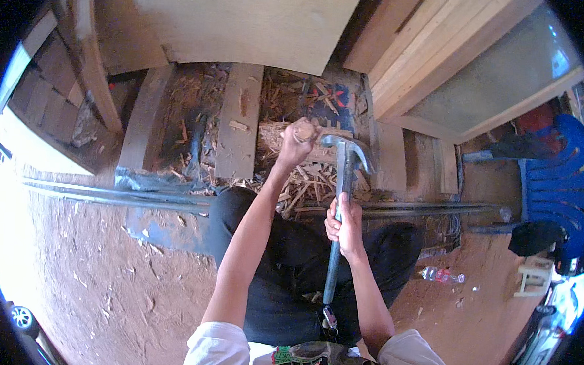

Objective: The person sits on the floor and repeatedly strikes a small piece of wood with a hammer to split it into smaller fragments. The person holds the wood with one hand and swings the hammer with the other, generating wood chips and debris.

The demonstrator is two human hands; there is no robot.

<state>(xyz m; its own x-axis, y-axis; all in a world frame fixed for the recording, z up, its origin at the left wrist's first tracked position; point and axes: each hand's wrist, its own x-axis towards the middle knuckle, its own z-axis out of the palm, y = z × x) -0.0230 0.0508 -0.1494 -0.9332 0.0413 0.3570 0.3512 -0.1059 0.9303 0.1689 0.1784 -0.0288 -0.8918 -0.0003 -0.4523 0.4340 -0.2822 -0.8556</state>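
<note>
In my right hand [345, 228] is a claw hammer [343, 175], gripped about midway along its handle. Its steel head is level with my left hand [298, 139] and just to the right of it. My left fist is closed around a wooden tool handle [306, 130], whose rounded end faces up at me. The lower part of that tool is hidden by the fist. Under the fist lies a chipped piece of timber [270, 134], with wood chips [317, 181] heaped on the near side.
Flat boards [238, 125] flank the timber. A large plywood panel [231, 20] and a wooden frame [427, 56] stand beyond. Metal pipes [123, 197] cross before my knees. To the right are a plastic bottle [443, 275] and a blue plastic chair [557, 171].
</note>
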